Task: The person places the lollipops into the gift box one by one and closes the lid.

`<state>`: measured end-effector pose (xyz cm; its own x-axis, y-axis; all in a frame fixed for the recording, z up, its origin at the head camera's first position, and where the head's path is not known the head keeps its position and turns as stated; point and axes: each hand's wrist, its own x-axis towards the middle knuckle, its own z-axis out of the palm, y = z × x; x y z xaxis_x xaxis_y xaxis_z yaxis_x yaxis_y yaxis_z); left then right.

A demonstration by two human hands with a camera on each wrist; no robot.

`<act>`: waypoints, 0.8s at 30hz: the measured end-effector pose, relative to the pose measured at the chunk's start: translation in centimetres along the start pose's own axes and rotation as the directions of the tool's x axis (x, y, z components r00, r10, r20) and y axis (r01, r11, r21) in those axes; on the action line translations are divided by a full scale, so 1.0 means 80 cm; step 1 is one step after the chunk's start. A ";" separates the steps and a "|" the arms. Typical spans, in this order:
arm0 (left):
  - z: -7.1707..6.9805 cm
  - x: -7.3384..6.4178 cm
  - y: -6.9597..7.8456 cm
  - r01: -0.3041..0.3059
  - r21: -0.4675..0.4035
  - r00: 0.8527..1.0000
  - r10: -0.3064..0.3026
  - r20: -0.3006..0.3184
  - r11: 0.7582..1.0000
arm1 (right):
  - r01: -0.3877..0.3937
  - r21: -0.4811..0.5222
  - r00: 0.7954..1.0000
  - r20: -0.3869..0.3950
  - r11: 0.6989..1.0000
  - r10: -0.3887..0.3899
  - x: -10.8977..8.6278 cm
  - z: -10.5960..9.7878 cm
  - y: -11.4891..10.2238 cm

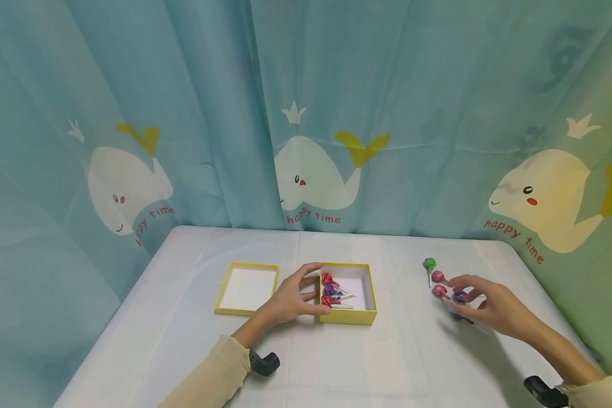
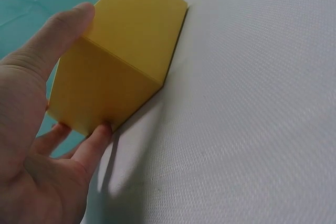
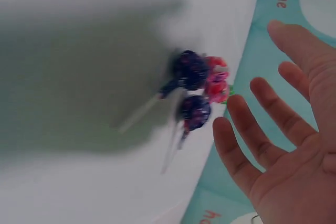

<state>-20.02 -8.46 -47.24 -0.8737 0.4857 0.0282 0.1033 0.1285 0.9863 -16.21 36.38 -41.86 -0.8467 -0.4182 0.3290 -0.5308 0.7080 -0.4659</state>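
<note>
My left hand [image 1: 289,301] holds the left end of an open yellow box [image 1: 348,317], the thumb at its front corner and the fingers along its left and back sides. Inside that box lie red and purple lollipops [image 1: 330,290], their white sticks pointing right. Over to the right, my right hand [image 1: 506,309] hovers above a loose group of lollipops with its fingers spread and nothing in its grasp. The group has a green lollipop [image 1: 429,264], pink lollipops [image 1: 440,291] and purple lollipops [image 3: 190,70]. The hand partly covers the purple ones in the head view.
A shallow yellow-edged lid [image 1: 247,287] with a white inside lies left of the box. All of this is on a white-covered table [image 1: 336,368]. Blue-green curtains [image 1: 224,113] with whale prints hang behind and at both sides.
</note>
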 end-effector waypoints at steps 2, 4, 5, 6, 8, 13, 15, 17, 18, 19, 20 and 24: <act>0.000 0.000 0.001 0.000 0.003 1.000 0.000 0.000 1.000 | -0.005 -0.017 1.000 -0.030 1.000 0.004 -0.007 0.004 0.006; 0.000 0.000 0.001 0.001 0.005 1.000 -0.001 -0.001 1.000 | -0.008 -0.032 0.999 -0.054 0.999 0.006 -0.014 0.009 0.013; -0.001 0.000 0.001 0.002 0.007 1.000 -0.002 -0.002 1.000 | -0.018 -0.041 0.998 -0.063 0.999 0.015 -0.017 0.011 0.015; -0.001 0.000 0.002 0.002 0.009 1.000 -0.002 -0.002 1.000 | -0.028 -0.049 0.997 -0.069 0.998 0.025 -0.021 0.012 0.017; -0.001 0.001 0.002 0.004 0.012 1.000 -0.004 -0.003 1.000 | -0.058 -0.053 0.996 -0.070 0.997 0.054 -0.026 0.016 0.021; -0.001 0.001 0.002 0.003 0.016 1.000 -0.003 -0.004 1.000 | -0.117 -0.052 0.992 -0.053 0.992 0.115 -0.036 0.023 0.026; -0.001 0.002 0.002 0.001 0.017 1.000 -0.001 -0.004 1.000 | -0.124 -0.057 0.991 -0.050 0.991 0.122 -0.038 0.026 0.028; -0.001 0.002 0.001 -0.001 0.019 1.000 0.001 -0.003 1.000 | -0.127 -0.060 0.991 -0.044 0.990 0.124 -0.040 0.029 0.030; -0.001 0.002 0.001 -0.001 0.018 1.000 0.001 -0.003 1.000 | -0.136 -0.062 0.990 -0.035 0.989 0.134 -0.041 0.030 0.031; -0.001 0.002 0.001 -0.002 0.016 1.000 0.002 -0.001 1.000 | -0.141 -0.065 0.990 -0.030 0.988 0.139 -0.042 0.031 0.032; 0.000 0.002 0.001 -0.002 0.015 1.000 0.002 0.000 1.000 | -0.142 -0.071 0.990 -0.029 0.987 0.141 -0.043 0.032 0.033; 0.000 0.001 0.001 -0.004 0.009 1.000 0.004 0.001 1.000 | -0.143 -0.075 0.989 -0.037 0.987 0.140 -0.045 0.037 0.035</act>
<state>-20.09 -8.41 -47.19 -0.8726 0.4875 0.0322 0.1111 0.1338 0.9848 -14.74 38.21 -46.76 -0.9107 -0.2936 0.2905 -0.4003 0.8009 -0.4453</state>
